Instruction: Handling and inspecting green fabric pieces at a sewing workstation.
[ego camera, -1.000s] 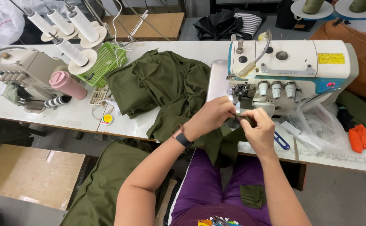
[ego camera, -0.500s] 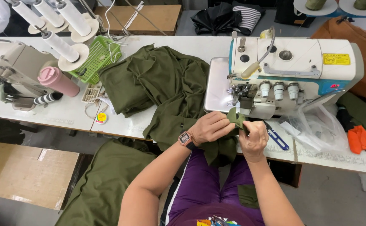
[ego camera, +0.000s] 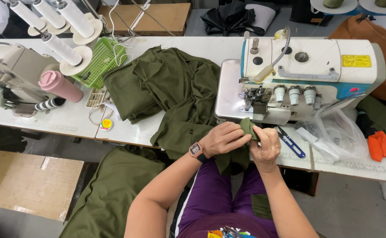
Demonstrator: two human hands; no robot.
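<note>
- My left hand (ego camera: 223, 137) and right hand (ego camera: 266, 146) both pinch one small olive fabric piece (ego camera: 248, 127), at the table edge before one white overlock machine (ego camera: 299, 79).
- One blue thread snipper (ego camera: 291, 143) lies beside my right hand; four thread cones (ego camera: 65, 48) stand far left.
- Since half a second ago, the fabric piece sits lower, my fingers closed tighter on it.

At frame centre the olive green matt cloth garment (ego camera: 175, 92) lies soft and creased on the smooth white laminate table (ego camera: 69, 121). Right of it, the white sewing machine (ego camera: 307, 75) has a glossy enamelled body and a shiny metal plate. At upper left stands a green plastic mesh basket (ego camera: 102, 61); a plain wooden board (ego camera: 23, 183) lies at lower left.
</note>
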